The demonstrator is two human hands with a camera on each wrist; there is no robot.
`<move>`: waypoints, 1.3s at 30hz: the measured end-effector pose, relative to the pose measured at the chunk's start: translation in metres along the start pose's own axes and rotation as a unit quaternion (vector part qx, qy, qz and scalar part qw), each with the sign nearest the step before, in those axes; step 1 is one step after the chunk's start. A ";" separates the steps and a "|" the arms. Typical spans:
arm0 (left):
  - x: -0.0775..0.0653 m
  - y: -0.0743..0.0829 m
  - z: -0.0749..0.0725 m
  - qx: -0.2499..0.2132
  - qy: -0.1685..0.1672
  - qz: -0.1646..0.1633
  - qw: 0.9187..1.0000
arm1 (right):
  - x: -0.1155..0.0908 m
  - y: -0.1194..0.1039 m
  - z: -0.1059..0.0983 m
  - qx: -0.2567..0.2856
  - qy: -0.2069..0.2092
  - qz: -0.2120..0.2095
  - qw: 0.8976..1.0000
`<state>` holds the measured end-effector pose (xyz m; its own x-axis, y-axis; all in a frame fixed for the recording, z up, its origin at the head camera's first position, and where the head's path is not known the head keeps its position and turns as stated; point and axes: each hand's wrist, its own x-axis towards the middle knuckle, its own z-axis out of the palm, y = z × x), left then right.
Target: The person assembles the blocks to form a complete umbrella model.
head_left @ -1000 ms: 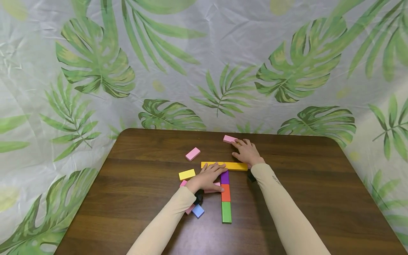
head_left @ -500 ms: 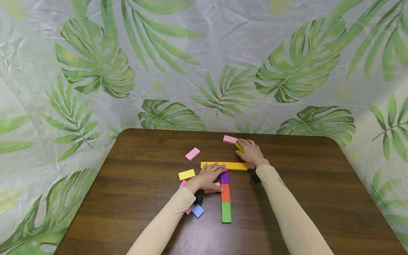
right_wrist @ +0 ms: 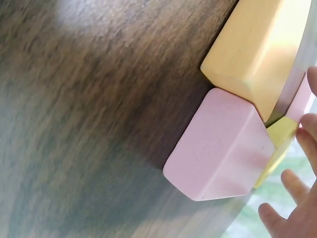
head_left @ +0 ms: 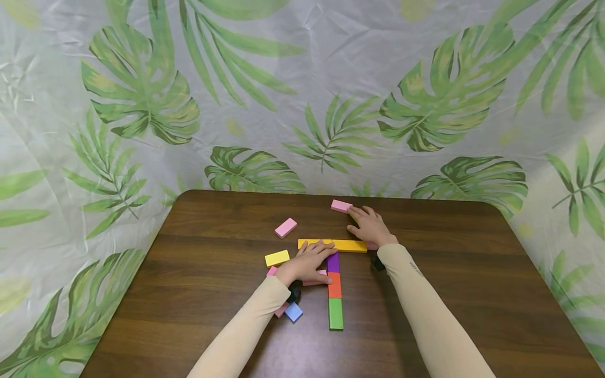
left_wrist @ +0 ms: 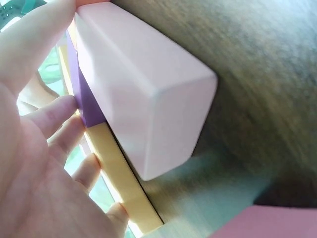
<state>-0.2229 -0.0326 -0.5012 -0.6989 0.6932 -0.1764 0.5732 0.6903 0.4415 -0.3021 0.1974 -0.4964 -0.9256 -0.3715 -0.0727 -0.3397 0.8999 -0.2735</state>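
R hand [head_left: 371, 227] is shifting slightly to its left vs the prev frame, now covering most of the far yellow [right_wrist: 281, 134]; L hand [head_left: 309, 261] is staying put. R fingers are lying spread and relaxed, not curling round anything, tips touching the far yellow, w/ the far pink [head_left: 341, 206] lying just past them. L hand is also lying relaxed and gripping nothing, its fingertips resting on the orange row [head_left: 350, 246].

Progress is looking partway, judging by layout. Orange row is running crosswise at L fingertips; purple [head_left: 333, 262], red [head_left: 335, 287] and green [head_left: 335, 314] are lining up from there past L thumb toward the person. End pink [right_wrist: 218, 144], by R wrist, is sitting at the row's R end, prob. part of it. Still lying loose: near yellow [head_left: 277, 258] just left of L hand, blue [head_left: 293, 313] below L wrist, mid pink [head_left: 285, 228] beyond L hand, plus far pink and, prob., far yellow.

Hard to see: L hand is hiding part of the palm pink [left_wrist: 138, 74], and L wrist is covering parts of the wrist pinks [head_left: 281, 310]. R fingers are masking where far yellow is meeting far pink, so contact there isn't showing clearly.
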 end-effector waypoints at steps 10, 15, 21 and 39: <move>0.000 0.001 0.001 0.000 -0.002 -0.004 1.000 | -0.001 0.000 -0.001 -0.004 -0.001 -0.002 1.000; 0.001 0.000 0.002 0.002 -0.004 -0.005 1.000 | -0.003 0.003 0.001 0.022 0.019 -0.006 1.000; 0.001 -0.001 0.002 0.004 -0.002 -0.008 1.000 | -0.007 0.012 0.002 0.032 0.046 -0.007 0.998; -0.001 0.002 0.000 0.005 -0.001 -0.004 1.000 | -0.018 0.019 0.004 0.034 0.036 -0.007 0.999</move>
<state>-0.2214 -0.0319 -0.5002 -0.7021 0.6884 -0.1821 0.5719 0.6974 0.4319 -0.2917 0.2203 -0.5045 -0.9313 -0.3644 0.0005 -0.3431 0.8764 -0.3378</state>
